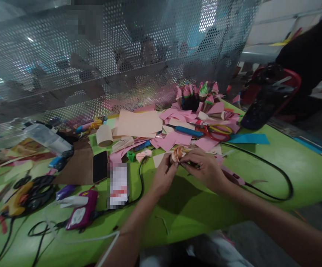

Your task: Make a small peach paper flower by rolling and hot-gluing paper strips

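Between my two hands is a small swirled peach-and-brown craft piece point(177, 153), shaped like an ice-cream swirl. My left hand point(165, 173) pinches it from the left, thumb on the near side. From the right, my right hand point(204, 168) has its fingertips closed against the same piece. Its lower part is hidden by my fingers. Left of my hands lie a pale pink folded piece point(144, 154) and a small green piece point(130, 156). Pink sheets point(174, 140) are strewn just beyond the hands.
Finished-looking pink and green swirl cones point(187, 91) cluster at the back. Scissors point(218, 131) and a blue-handled tool point(189, 131) lie on the sheets. A black cable point(287, 181) loops at right. A phone point(100, 167), magenta box point(83, 209) and yellow glue gun point(17, 200) occupy the left.
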Demonstrator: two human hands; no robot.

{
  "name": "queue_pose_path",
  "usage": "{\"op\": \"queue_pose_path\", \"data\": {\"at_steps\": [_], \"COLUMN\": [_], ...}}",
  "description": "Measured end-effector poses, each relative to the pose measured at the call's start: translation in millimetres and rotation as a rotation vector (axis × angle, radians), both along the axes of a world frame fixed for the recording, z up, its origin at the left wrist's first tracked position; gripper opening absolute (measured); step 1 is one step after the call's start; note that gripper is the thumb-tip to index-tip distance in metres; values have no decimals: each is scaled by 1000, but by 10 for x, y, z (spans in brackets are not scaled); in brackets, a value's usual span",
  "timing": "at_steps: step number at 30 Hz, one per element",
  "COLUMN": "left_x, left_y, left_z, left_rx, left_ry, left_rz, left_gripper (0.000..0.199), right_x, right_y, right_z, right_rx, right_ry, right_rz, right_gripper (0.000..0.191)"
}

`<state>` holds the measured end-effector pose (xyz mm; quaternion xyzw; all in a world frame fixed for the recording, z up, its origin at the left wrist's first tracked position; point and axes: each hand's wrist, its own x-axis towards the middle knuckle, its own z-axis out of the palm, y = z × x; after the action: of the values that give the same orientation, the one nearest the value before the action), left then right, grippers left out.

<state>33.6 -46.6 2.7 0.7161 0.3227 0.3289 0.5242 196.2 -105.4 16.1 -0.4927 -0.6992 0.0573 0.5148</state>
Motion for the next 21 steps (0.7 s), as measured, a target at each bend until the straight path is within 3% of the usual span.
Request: {"op": "queue_pose_path", "data": {"at_steps": [11, 21], "left_x": [30, 23], "left_y": [-29, -12], "left_z": [93, 0], "left_rx": [-77, 0], "left_ry": [13, -38], "left_rz": [6, 37], "left_gripper": [32, 28], "right_x": [-4, -44], "right_y": [-3, 34], "right_z": [-2, -108], "right_rx": [-38, -24], "right_ry": [-4, 9], "right_rz": [-32, -20], "right_gripper": [16, 13]}}
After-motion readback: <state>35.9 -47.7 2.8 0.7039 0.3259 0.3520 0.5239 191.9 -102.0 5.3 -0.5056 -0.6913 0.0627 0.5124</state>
